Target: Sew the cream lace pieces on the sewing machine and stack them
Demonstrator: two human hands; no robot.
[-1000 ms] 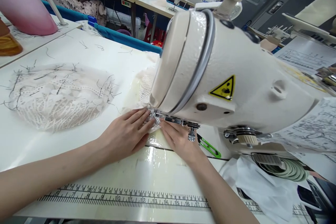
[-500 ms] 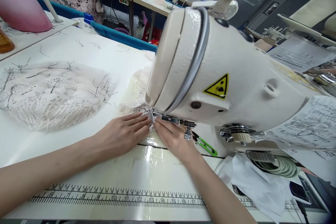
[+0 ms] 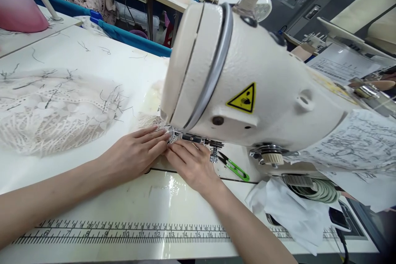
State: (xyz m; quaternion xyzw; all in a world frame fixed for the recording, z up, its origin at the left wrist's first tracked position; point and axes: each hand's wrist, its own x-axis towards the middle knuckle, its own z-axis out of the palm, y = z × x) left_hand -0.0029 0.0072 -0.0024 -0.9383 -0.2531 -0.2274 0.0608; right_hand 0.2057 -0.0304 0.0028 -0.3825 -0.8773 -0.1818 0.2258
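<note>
My left hand (image 3: 133, 152) lies flat with its fingers stretched over cream lace fabric (image 3: 150, 120) beside the needle area of a white sewing machine (image 3: 269, 74). Under the machine head, my right hand (image 3: 193, 165) rests flat too, its fingers extended near the presser foot and partly hidden by the metal parts. The two hands touch or nearly touch at the fingertips. What lies beneath them is mostly covered. Green-handled thread snips (image 3: 236, 170) lie just right of my right hand.
A larger lace piece (image 3: 55, 119) with dark loose threads spreads at left. A printed ruler (image 3: 130, 233) runs along the front edge. White cloth (image 3: 287, 210), a phone (image 3: 339, 218) and a coil of pale tape (image 3: 324, 189) sit at right. A pink object (image 3: 20, 4) stands upper left.
The view has shifted slightly, so most things sit further left. My right hand has come closer to my left, and its fingers now meet the left fingertips at the fabric.
</note>
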